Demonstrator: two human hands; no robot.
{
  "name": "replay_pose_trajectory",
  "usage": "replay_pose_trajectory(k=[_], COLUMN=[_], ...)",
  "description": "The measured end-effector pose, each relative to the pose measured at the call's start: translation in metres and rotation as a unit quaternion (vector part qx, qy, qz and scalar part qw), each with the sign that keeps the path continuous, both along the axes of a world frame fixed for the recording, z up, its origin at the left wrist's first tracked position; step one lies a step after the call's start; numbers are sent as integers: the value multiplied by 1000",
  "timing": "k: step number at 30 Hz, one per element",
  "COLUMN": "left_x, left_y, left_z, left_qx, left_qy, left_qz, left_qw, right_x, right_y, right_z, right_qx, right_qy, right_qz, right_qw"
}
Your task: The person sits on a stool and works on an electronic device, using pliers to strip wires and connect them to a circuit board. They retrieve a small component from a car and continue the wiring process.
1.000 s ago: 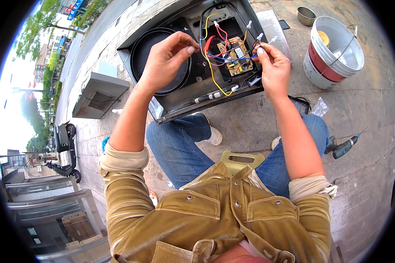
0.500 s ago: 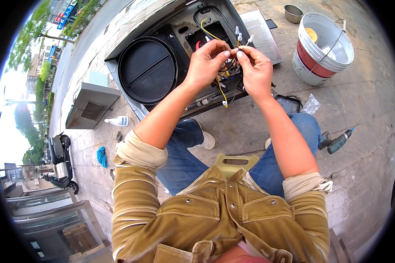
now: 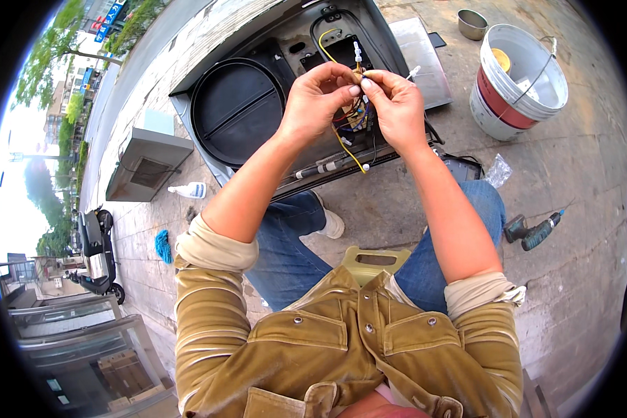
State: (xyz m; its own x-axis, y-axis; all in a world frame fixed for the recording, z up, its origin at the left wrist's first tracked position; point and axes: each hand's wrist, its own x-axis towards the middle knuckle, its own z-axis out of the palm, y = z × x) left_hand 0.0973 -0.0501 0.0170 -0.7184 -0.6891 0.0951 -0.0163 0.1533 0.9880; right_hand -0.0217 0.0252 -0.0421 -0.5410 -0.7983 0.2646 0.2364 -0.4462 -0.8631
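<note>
Both hands meet over an open metal appliance housing (image 3: 258,54) that looks like a range hood. My left hand (image 3: 312,103) is closed, thumb and fingers pinching thin wires. Opposite it, my right hand (image 3: 400,111) pinches the same wires, fingertips almost touching the left's. The exact spot gripped is mostly hidden by the fingers. White wire connectors (image 3: 357,50) stick up just beyond the fingertips. Under the hands lies a bundle of coloured wires (image 3: 359,120) by a circuit board. A yellow wire (image 3: 344,143) with a white end hangs nearer me. Left of the wiring sits a round black cover (image 3: 235,115).
To the right stand a white bucket with a red band (image 3: 493,104) and a metal bowl (image 3: 472,25). A cordless drill (image 3: 535,232) and clear plastic bag (image 3: 497,171) lie on the paving. Leftward are a metal box (image 3: 143,164), white bottle (image 3: 188,189), blue cloth (image 3: 162,246) and scooter (image 3: 97,254).
Both hands have shifted slightly left, still pinching wires. The white connectors beyond the fingers have changed position. My view has shifted a little.
</note>
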Motion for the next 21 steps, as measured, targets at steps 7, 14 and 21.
replay_pose_trajectory(k=[7, 14, 21], left_x=[1, 2, 4], left_y=[-12, -18, -28], left_z=[4, -5, 6], left_qx=[-24, -311, -472], left_qy=[-42, -36, -29], left_qz=[-6, 1, -41], left_qw=[999, 950, 880], right_x=[1, -6, -13], right_y=[-2, -2, 1], right_z=[3, 4, 8], right_qx=[-10, 1, 2], right_qy=[2, -14, 22], right_qz=[18, 72, 118], right_qw=[1000, 997, 993])
